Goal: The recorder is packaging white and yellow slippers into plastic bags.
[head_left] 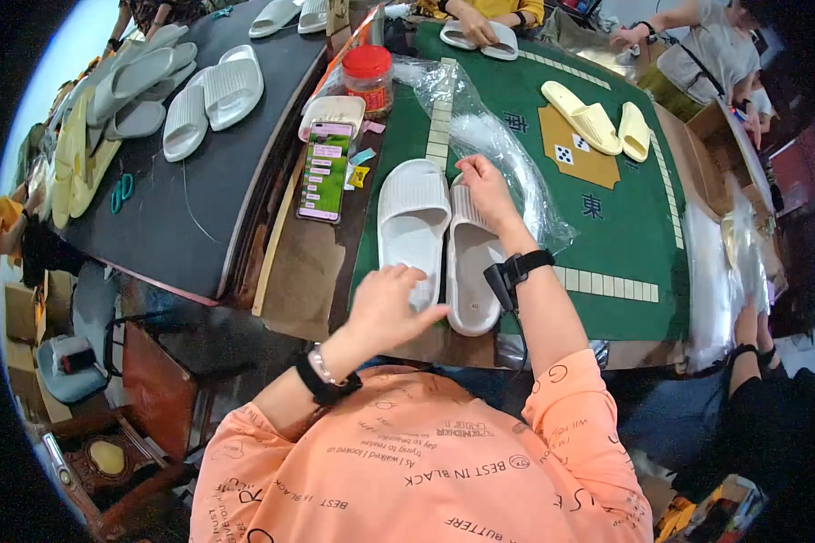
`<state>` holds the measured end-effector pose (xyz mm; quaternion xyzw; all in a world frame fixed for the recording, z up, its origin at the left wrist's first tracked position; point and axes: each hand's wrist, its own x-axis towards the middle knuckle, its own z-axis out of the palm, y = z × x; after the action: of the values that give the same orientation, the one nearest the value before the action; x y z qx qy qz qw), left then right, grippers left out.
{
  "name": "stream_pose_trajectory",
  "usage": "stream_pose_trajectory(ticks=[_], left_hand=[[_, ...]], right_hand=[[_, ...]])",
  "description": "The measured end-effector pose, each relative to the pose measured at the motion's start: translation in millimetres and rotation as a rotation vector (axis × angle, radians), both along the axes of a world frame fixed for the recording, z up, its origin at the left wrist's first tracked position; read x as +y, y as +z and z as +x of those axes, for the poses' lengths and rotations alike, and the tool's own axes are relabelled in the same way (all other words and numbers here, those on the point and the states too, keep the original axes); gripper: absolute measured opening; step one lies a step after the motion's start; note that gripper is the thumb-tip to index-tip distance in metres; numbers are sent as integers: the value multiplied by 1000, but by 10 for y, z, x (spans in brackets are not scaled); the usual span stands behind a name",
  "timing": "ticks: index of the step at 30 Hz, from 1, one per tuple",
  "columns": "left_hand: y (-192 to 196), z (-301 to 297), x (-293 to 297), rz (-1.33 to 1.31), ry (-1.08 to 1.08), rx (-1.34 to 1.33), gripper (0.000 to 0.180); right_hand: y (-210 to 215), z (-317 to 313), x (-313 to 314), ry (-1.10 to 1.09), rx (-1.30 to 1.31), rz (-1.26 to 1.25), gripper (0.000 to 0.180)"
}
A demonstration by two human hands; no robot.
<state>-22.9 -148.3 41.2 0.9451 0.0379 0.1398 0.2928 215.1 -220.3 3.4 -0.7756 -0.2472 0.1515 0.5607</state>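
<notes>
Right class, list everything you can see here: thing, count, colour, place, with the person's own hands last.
White slippers: two, side by side on green mat.
Clear plastic bag: one, behind them.
Yellow slippers: two, far mat.
Phone: one, lit, left of mat.
Jar: one, red lid.
Grey and white slippers: several, dark table.
Left hand: on left slipper's heel.
Right hand: on right slipper's toe.

Phone (324,172) left of the green mat, screen lit, green with pink and white bubbles; clear plastic bag (498,145) crumpled on the mat, right hand (487,188) on its edge; red-lidded jar (369,80) behind the phone, red label; more clear bags (720,271) stacked at right.
</notes>
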Motion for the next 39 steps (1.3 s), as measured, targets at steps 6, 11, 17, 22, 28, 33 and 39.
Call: stream_pose_trajectory(ticks=[6, 11, 17, 22, 28, 33, 39], left_hand=[[-178, 187, -380, 169, 60, 56, 33], [-232, 201, -478, 177, 153, 245, 18], [-281, 215, -421, -19, 168, 156, 11], [-187, 162, -471, -49, -10, 38, 28], [-306, 692, -492, 635, -447, -169, 30], [-263, 808, -355, 86, -420, -273, 10], [-291, 674, -134, -1218, 104, -34, 17]], right_hand=[[249, -78, -114, 29, -88, 210, 17], [403, -325, -362, 190, -185, 79, 16], [454, -535, -610, 637, -712, -189, 11], [402, -498, -607, 544, -538, -82, 15], [431, -521, -539, 450, -142, -65, 15], [333, -464, -600, 335, -116, 186, 11], [358, -692, -474, 225, -354, -35, 16]])
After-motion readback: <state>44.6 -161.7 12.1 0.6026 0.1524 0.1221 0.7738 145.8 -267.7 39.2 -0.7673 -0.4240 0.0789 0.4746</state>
